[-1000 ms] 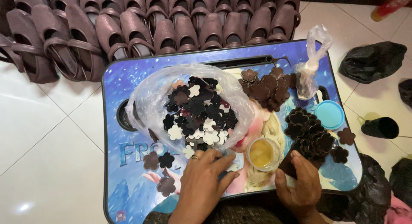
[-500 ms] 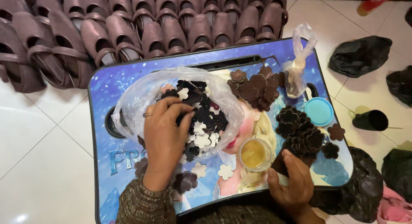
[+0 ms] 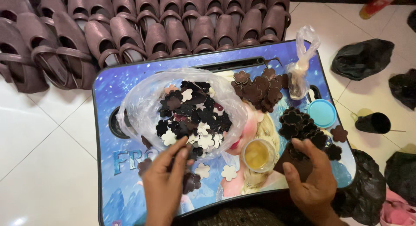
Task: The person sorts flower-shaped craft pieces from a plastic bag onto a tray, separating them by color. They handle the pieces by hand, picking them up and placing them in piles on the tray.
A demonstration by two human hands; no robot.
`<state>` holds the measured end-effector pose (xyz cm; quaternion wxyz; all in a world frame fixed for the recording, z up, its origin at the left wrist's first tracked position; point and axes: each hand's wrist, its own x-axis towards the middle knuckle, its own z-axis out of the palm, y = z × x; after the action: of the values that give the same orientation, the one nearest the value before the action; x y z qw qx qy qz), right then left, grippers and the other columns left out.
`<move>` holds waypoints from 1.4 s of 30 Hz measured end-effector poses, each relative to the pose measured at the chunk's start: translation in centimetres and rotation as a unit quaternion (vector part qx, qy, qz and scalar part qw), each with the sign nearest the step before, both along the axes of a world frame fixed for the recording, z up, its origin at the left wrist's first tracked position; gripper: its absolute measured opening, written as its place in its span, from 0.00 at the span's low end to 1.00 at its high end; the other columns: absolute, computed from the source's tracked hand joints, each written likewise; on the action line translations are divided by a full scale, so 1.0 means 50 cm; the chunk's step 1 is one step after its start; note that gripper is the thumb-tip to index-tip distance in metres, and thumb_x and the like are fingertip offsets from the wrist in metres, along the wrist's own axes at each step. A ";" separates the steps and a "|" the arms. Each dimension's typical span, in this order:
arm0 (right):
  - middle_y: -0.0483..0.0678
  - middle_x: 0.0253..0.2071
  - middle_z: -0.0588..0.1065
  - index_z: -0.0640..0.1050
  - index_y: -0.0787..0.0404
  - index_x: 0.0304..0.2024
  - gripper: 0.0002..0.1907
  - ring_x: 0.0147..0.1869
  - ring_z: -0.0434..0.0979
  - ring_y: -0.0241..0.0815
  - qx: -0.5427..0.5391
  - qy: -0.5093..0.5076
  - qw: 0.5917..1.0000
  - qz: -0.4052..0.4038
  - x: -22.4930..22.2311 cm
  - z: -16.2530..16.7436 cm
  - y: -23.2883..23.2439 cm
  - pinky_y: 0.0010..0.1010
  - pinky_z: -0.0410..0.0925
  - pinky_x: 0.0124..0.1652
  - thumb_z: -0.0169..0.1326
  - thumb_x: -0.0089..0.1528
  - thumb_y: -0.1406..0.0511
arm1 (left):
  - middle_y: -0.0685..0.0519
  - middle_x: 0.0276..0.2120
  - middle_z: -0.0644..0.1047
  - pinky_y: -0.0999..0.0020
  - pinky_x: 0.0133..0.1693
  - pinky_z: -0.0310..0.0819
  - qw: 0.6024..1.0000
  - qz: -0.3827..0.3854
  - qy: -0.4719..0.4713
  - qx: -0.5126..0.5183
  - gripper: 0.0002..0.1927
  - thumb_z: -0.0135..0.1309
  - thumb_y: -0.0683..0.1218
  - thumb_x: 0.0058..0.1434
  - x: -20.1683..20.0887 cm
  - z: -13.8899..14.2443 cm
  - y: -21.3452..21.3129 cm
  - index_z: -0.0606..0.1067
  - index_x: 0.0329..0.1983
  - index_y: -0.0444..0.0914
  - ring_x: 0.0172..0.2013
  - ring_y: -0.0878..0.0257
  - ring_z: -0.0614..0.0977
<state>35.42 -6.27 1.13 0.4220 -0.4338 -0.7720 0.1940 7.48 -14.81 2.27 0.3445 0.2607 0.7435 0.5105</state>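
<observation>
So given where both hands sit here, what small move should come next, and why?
Probably the left hand should carry the dark flower cutout pinched in its fingertips across to the brown piece under the right hand. The left grip has just cleared the clear bag of cutouts, and the open cup of yellowish glue sits between the hands.

Your single head-worn camera looks steeply down from above, close over a blue lap table (image 3: 108, 92) on a white tiled floor (image 3: 39, 165). Your hands enter from the bottom edge. Rows of brown sandals (image 3: 143, 31) line the far, top edge
</observation>
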 end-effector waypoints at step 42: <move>0.60 0.56 0.79 0.68 0.67 0.70 0.36 0.53 0.79 0.51 0.001 -0.200 0.967 -0.159 0.111 0.030 0.225 0.39 0.72 0.51 0.66 0.62 0.66 | 0.52 0.34 0.83 0.63 0.41 0.76 0.921 -0.144 0.345 0.113 0.14 0.67 0.41 0.54 0.099 -0.021 -0.015 0.82 0.45 0.41 0.36 0.56 0.83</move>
<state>40.97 4.97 2.61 0.2854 -0.5804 -0.7620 0.0328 12.46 -15.55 1.21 0.1051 0.5623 0.7078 0.4145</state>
